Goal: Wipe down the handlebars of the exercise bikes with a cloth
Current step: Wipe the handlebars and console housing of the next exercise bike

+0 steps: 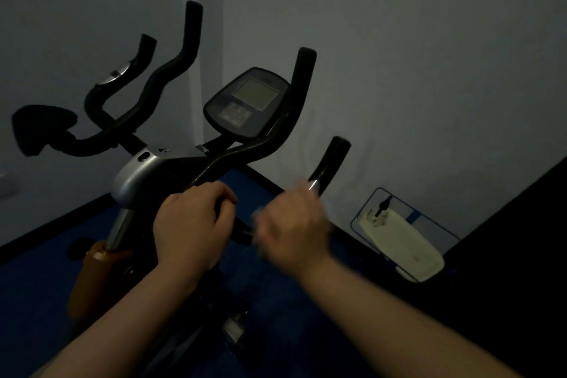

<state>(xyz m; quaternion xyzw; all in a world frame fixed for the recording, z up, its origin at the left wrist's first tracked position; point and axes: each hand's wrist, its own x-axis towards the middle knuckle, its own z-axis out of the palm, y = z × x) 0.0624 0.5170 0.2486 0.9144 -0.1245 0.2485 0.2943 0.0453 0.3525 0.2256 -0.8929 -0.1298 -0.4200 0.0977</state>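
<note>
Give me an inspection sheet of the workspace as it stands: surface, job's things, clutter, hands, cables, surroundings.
Surface: dark blue floor, dim light.
Job's things: handlebar of the near bike, black and curved; console between its uprights; a second bike's handlebar behind. Cloth: not clearly seen.
Clutter: white object in a blue wire frame on the floor by the wall.
Hands: left hand closed on the bar; right hand blurred, grip cannot be told.
Cables: nothing seen.
Surroundings: plain pale wall, dark edge at right.
</note>
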